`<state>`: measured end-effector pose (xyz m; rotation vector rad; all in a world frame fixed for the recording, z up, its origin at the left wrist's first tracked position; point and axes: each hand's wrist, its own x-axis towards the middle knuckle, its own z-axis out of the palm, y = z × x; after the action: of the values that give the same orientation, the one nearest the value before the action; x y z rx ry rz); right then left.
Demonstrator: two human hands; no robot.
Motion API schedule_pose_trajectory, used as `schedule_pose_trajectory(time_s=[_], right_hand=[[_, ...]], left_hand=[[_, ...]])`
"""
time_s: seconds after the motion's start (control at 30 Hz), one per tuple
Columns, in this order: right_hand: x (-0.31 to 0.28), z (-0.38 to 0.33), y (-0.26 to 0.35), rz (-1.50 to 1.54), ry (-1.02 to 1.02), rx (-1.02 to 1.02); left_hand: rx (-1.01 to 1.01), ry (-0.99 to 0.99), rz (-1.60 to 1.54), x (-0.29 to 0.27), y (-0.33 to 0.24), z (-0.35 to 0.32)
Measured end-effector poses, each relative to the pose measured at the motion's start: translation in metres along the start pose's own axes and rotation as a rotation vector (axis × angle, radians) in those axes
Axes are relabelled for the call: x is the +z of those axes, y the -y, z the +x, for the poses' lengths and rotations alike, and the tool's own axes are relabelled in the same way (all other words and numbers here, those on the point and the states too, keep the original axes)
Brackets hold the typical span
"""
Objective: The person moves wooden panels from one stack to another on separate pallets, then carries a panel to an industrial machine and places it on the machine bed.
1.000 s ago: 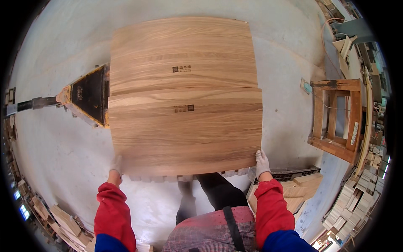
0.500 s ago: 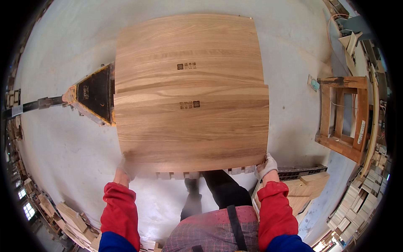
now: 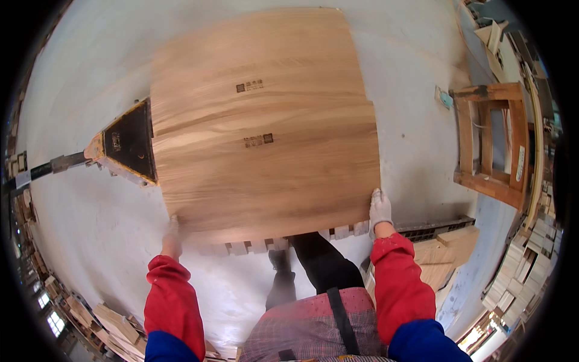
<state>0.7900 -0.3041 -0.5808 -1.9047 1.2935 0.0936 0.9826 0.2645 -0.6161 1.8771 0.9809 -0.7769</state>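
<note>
Pale concrete floor (image 3: 96,205) fills most of the frame, with stacked timber offcuts along the lower left and right rims. Both arms, in red sleeves with blue upper parts, reach up from the bottom edge, spread wide and nearly straight. The right hand (image 3: 379,208), in a light work glove, grips the lower right corner of the top wooden panel (image 3: 271,175), fingers laid up along its right edge. The left hand (image 3: 172,232), gloved too, sits at the panel's lower left corner; it is blurred, so whether it clasps the edge or only presses against it cannot be told. The panel lies flat across the centre of the frame. Two panels can be counted: a second panel (image 3: 253,54) shows from under the first toward the top, each bearing one small dark stamp. One pallet truck (image 3: 123,145), black with yellow edging, juts out at the left, its handle running to the left rim. One wooden frame (image 3: 488,145) stands at the right. Small wooden blocks (image 3: 253,246) peep from under the near edge; whatever else carries the stack is hidden.
</note>
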Motion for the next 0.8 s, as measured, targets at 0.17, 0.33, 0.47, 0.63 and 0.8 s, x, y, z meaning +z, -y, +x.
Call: schedule_pose_trajectory(time_s=[0.17, 0.33, 0.47, 0.63, 0.8], right_hand=[[0.0, 0.0, 0.0, -0.051, -0.099, -0.05], [0.001, -0.036, -0.023, -0.341, -0.27, -0.273], [-0.044, -0.178, -0.147, -0.07, 0.051, -0.15], [-0.048, -0.401, -0.386, -0.535, 0.702, 0.237], [-0.059, -0.53, -0.398, -0.18, 0.496, 0.766]], left_hand=[[0.021, 0.105, -0.022, -0.013, 0.011, 0.043], [0.74, -0.437, 0.772, -0.001, 0.008, 0.023], [1.256, -0.448, 0.828, 0.058, 0.018, -0.092], [1.194, 0.374, 0.843, 0.087, 0.104, -0.198], [0.736, 0.893, 0.988, 0.11, 0.167, -0.224]])
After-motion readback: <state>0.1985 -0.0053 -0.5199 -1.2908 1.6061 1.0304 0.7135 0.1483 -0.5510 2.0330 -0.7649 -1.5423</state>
